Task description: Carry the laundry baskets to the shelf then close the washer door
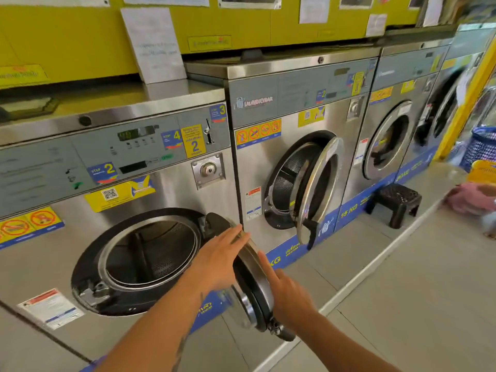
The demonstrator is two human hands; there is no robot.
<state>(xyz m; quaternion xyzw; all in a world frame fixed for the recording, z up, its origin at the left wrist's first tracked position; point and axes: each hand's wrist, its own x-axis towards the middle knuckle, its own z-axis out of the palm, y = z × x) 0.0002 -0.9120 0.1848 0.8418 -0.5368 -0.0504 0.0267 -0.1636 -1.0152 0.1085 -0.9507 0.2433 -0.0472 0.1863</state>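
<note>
The nearest steel washer (150,200) stands at the left with its round drum (150,253) showing and nothing visible inside. Its round door (255,285) hangs wide open on the right side, seen edge-on. My left hand (217,259) lies flat with fingers stretched against the door's inner side near the hinge. On the outer rim of the door rests my right hand (287,294), fingers apart, close to the black handle (281,330). A blue laundry basket (481,146) stands at the far right edge.
Three more washers line the wall to the right; the second one's door (319,189) is also open into the aisle. A small black plastic stool (396,204) sits on the raised step. Pink cloth (467,197) lies at the right. Grey tiled floor runs along the machines.
</note>
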